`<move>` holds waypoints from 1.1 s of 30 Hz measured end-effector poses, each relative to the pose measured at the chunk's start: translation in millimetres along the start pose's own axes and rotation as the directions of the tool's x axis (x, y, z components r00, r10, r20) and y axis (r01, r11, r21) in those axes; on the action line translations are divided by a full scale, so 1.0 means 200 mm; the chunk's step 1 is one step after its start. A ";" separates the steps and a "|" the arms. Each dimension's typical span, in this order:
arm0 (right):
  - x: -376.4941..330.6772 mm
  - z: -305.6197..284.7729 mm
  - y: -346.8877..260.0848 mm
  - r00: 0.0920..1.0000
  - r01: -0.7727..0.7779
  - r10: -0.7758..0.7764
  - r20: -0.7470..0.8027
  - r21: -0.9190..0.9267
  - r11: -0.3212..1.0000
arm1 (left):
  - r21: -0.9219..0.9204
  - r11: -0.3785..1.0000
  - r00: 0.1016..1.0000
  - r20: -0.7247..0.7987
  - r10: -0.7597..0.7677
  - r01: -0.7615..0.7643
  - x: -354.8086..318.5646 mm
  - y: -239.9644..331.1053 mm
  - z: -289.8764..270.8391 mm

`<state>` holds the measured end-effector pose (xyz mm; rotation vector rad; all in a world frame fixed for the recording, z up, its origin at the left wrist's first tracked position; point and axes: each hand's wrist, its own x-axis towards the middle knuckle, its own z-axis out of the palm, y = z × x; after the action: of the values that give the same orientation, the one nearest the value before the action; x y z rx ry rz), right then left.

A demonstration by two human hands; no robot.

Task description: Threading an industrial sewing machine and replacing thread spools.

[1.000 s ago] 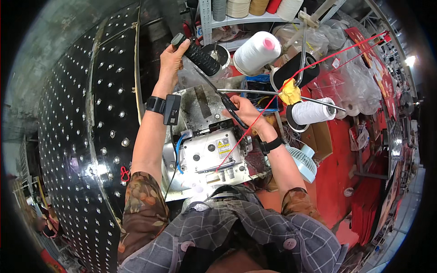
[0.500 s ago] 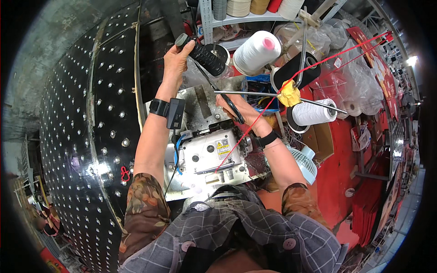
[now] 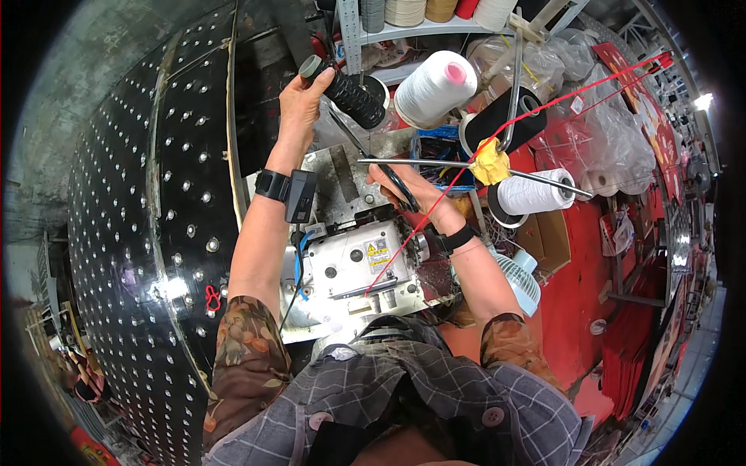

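My left hand (image 3: 298, 109) is wrapped round the narrow end of a dark thread spool (image 3: 356, 101) wound with black thread, tilting it over the back of the work surface. In my right hand (image 3: 412, 188) is a pair of scissors (image 3: 398, 183) with black handles. Their blades point up and left, the tips close to the spool's wound side; whether they touch it I cannot tell. Just this side of both hands sits a pale metal sewing machine (image 3: 356, 260). A red thread (image 3: 426, 221) runs down to it, passing in front of my right forearm.
Thread cones, one white (image 3: 437, 87), one black (image 3: 497, 124) and another white (image 3: 536, 193), stand on the right near crossing metal rods (image 3: 416, 162) with a yellow wad (image 3: 489, 161). A small fan (image 3: 519, 281) is beside my right forearm. A black studded panel (image 3: 148, 194) rises at left.
The scissors' tips have shifted slightly left and down beside the spool. Both hands otherwise keep their places and grips.
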<state>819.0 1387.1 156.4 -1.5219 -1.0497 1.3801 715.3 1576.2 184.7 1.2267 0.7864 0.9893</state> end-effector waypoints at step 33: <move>-0.06 -0.23 0.20 0.350 0.150 -0.768 -0.536 -0.777 0.611 | 0.253 0.965 0.865 0.497 -0.067 -0.070 -0.10 -0.49 0.32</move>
<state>866.4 1361.7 125.6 -1.7663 -1.1641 -0.3255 782.8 1528.8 99.4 1.6297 0.5068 0.5273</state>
